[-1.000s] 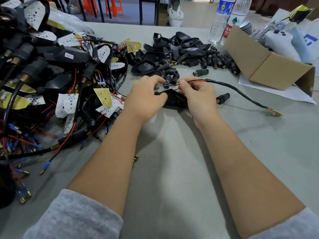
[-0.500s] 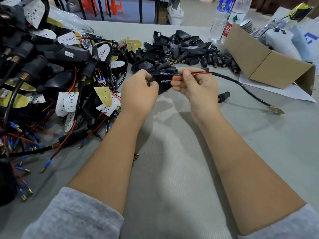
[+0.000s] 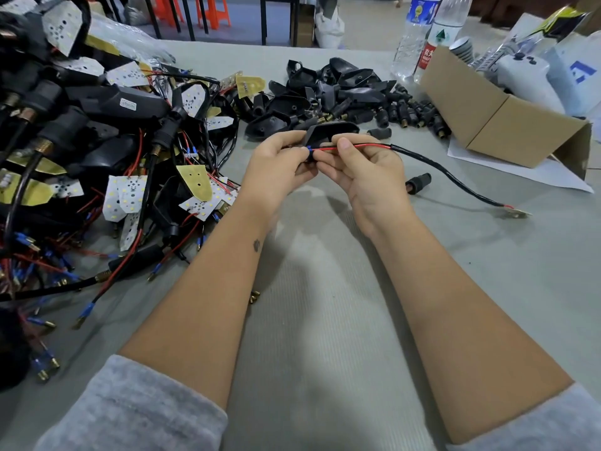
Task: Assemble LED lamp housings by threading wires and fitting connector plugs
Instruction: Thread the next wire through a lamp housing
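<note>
**Both hands up on one housing, wire going in**

Left hand (image 3: 276, 164) is curled round the black lamp housing (image 3: 328, 130), held just above the table (image 3: 325, 320) mid-scene. Right hand (image 3: 364, 167) pinches the red wire (image 3: 357, 146) at its blue terminal (image 3: 309, 151), right against the housing. The black cable (image 3: 455, 177) trails off right to a small LED board (image 3: 517, 213).

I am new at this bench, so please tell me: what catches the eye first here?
At the centre, both hands, the left hand and the right hand, hold a black housing and a red wire above the table. On the left lies a big tangle of wired lamps; behind, loose black housings.
</note>
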A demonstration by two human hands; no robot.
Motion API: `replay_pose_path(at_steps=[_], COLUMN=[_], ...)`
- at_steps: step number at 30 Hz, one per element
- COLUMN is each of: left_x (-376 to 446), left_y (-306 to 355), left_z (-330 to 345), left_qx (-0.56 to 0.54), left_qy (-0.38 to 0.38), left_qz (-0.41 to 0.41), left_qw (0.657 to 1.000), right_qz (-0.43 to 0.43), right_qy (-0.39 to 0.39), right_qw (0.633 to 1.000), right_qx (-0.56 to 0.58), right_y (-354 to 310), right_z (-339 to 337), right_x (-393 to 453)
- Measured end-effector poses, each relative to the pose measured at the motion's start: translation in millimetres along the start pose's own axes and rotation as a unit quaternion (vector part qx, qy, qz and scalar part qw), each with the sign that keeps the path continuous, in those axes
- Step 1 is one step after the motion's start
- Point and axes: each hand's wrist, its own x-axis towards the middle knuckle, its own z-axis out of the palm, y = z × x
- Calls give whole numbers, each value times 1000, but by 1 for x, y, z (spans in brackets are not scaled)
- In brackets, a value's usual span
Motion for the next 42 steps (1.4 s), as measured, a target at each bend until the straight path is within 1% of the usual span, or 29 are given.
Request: replay_pose_path(at_steps=[4, 8, 15, 21, 23, 27, 31, 33, 37, 40, 42], left_x=[3, 5, 6, 3, 2, 0, 0, 1, 2, -1, -2], left_y=[-2, -3, -4, -2, -2, -3, -3, -2, -6, -10, -9], left_z=[-5, -8, -12, -11, -11, -9, -8, -9, -3, 1, 1], left_qx=[-44, -77, -56, -39, -32, 14, -10, -16, 51, 91, 90], left_qy=[5, -18, -43, -42, -43, -69, -73, -88, -130, -136, -135], left_qz=[3, 5, 5, -8, -3, 18, 12, 4, 6, 25, 31], left_qw=[999, 997, 997, 998, 999, 997, 997, 996, 990, 986, 986], right_qz=[10, 20, 30, 20, 16, 11, 19, 24, 30, 34, 39], right_qy=[-2, 3, 8, 0, 5, 6, -5, -6, -2, -2, -9], right_qw=[1000, 1000, 999, 998, 997, 996, 997, 998, 999, 998, 998], right_qx=[13, 1, -29, -66, -74, -94, -70, -55, -44, -47, -51], right_y=[2, 2, 2, 3, 3, 4, 4, 3, 2, 2, 2], right_z=[-1, -1, -5, -5, -5, -6, -6, -5, -5, -5, -5], right_x=[0, 1, 2, 2, 2, 3, 2, 2, 2, 3, 3])
